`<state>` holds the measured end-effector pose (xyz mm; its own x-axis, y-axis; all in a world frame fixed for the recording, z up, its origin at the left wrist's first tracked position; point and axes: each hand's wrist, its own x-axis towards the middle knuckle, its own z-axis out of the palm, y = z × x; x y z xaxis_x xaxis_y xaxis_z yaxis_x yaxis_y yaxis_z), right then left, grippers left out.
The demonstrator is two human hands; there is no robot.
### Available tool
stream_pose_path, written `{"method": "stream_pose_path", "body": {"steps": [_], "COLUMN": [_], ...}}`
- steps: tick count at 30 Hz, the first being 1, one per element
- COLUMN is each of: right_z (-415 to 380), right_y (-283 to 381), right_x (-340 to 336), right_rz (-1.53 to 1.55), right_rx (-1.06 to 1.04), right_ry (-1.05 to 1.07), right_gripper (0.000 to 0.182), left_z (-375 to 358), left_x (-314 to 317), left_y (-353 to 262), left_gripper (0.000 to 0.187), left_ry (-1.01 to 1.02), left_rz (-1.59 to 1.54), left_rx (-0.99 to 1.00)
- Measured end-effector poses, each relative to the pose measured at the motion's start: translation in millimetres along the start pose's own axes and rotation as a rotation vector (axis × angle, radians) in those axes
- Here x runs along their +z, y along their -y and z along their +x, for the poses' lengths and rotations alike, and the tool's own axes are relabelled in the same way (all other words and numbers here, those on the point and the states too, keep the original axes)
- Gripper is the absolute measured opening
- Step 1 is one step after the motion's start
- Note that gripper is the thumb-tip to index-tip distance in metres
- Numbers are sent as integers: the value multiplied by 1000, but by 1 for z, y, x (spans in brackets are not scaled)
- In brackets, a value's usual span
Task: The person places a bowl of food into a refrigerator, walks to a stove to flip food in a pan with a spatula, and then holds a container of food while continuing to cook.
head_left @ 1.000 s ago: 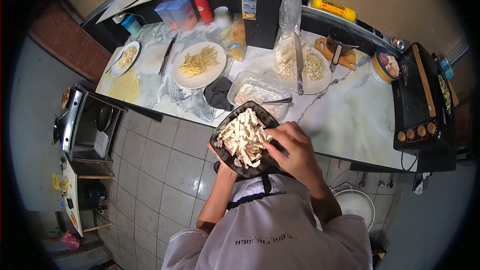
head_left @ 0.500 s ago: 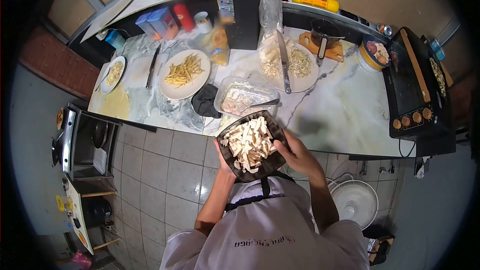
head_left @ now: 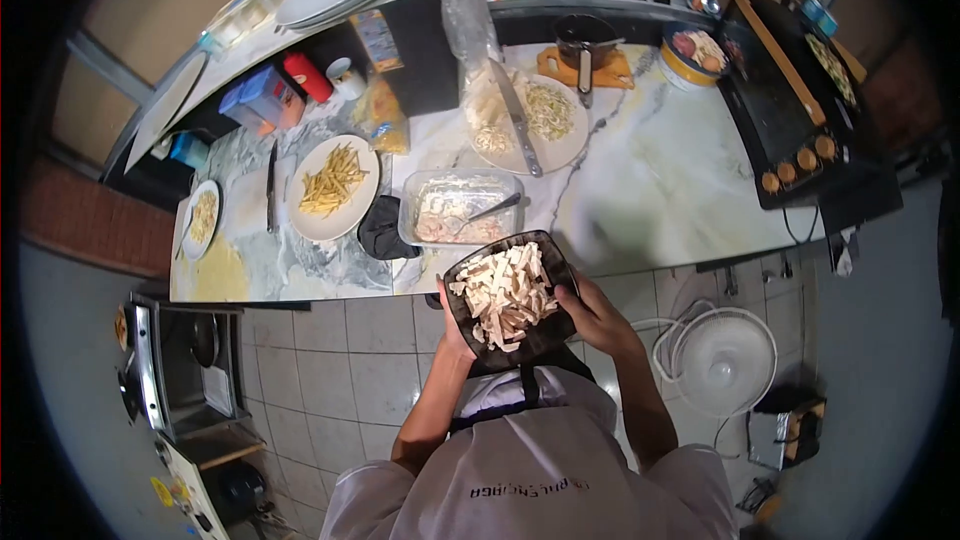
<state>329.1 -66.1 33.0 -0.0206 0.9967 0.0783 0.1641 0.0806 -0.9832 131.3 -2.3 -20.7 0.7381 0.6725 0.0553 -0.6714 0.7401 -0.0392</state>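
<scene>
Both hands hold a dark square bowl [head_left: 547, 339] in front of my body, near the counter's front edge. My left hand [head_left: 455, 330] grips its left side, and my right hand [head_left: 594, 318] grips the right side with the thumb over the rim. Pale sliced strips [head_left: 503, 292] fill the bowl. Just beyond it on the counter is a clear plastic container [head_left: 412, 208] with whitish, floury contents and a spoon [head_left: 490, 208] in it. A crumpled black cloth [head_left: 386, 230] lies left of that container.
A plate of yellow strips [head_left: 333, 180] and a knife [head_left: 271, 190] are on the left. Behind the container, another knife [head_left: 517, 118] rests across a plate of sprouts [head_left: 552, 112]. A black oven [head_left: 780, 110] stands right; a fan [head_left: 724, 362] is on the floor.
The view has shifted and turned, so the counter items appear further left and the fan further right. Both hands still hold the bowl, which shows slightly rotated.
</scene>
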Motion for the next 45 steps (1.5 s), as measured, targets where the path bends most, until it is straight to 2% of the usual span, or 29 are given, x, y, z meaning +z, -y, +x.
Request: {"method": "stream_pose_path", "body": {"steps": [1, 2, 4, 5, 6, 7, 8, 10, 11, 13, 14, 16, 17, 18, 20, 22, 24, 25, 27, 29, 30, 32, 33, 36, 37, 41, 45], "right_z": [-7, -12, -24, -29, -39, -50, -60, -80, -92, -116, -131, -160, -171, -186, -218, -250, -284, -299, -327, -351, -343, -327, -349, -405, -289, -243, -232], "right_y": [3, 7, 15, 11, 12, 12, 14, 27, 35, 40, 45, 61, 87, 106, 142, 195, 240, 255, 276, 305, 303, 314, 313, 342, 342, 346, 350], "right_x": [2, 9, 15, 22, 28, 33, 43, 64, 74, 98, 107, 123, 130, 134, 141, 148, 158, 162, 171, 182, 163, 118, 114, 113, 108, 93, 73], "right_rz": [75, 81, 23, -38, -44, -9, 32, 62, 85, 76, 67, -156, -348, -354, -575, -648, -654, -687, -443, -389, -485, -675, -814, -965, -985, -1120, -1153], "right_rx": [102, 109, 100, 12, 19, 117, 215, 222, 224, 199, 214, 373, 379, 400, 367, 157, -244, -208, -568, -734, -756, -773, -850, -650, -590, -534, -485], "right_ry": [-5, -34, -79, -150, -187, -224, -261, -344, -398, -549, -603, -709, -836, -892, -1135, -1238, -1075, -1141, -1060, -1071, -1164, -1373, -1524, -1772, -1815, -1861, -1909], "right_gripper": [34, 34, 34, 33, 33, 33, 34, 31, 29, 26, 26, 26, 23, 23, 28, 14, 5, 5, 18, 19, 18, 16, 16, 9, 8, 5, 5], "left_z": [-2, -7, -11, -11, -15, -20, -26, -38, -46, -58, -63, -74, -81, -86, -94, -106, -116, -123, -146, -166, -157, -179, -192, -206, -157, -122, -93], "left_x": [16, 11, -9, -5, 2, 6, -4, -15, -20, -29, -27, -17, -14, -12, -9, -7, -8, -9, -10, -13, 3, -3, -3, -1, 14, 24, 37], "left_y": [6, 1, -7, -6, -3, -2, -7, -8, -7, 0, 3, 17, 27, 38, 65, 101, 144, 167, 210, 256, 257, 303, 328, 371, 291, 297, 312], "left_gripper": [96, 95, 95, 95, 95, 94, 91, 89, 89, 89, 90, 89, 89, 89, 89, 89, 89, 89, 89, 89, 89, 88, 88, 88, 88, 88, 88], "left_ry": [-502, -443, -120, -114, -225, -332, -217, -58, -55, -313, -208, -163, -156, -148, -127, -105, -75, -60, -34, -24, -173, -138, -121, -110, -212, -184, -148], "left_rz": [525, 506, 182, 181, 333, 490, 371, 233, 227, 318, 317, 330, 334, 343, 355, 359, 364, 361, 355, 328, 249, 260, 247, 198, 184, 169, 206], "left_rx": [63, 37, -72, -110, -116, -119, -167, -260, -306, -336, -394, -495, -549, -605, -737, -897, -1054, -1128, -1271, -1416, -1461, -1584, -1626, -1764, -1839, -1970, -1991]}}
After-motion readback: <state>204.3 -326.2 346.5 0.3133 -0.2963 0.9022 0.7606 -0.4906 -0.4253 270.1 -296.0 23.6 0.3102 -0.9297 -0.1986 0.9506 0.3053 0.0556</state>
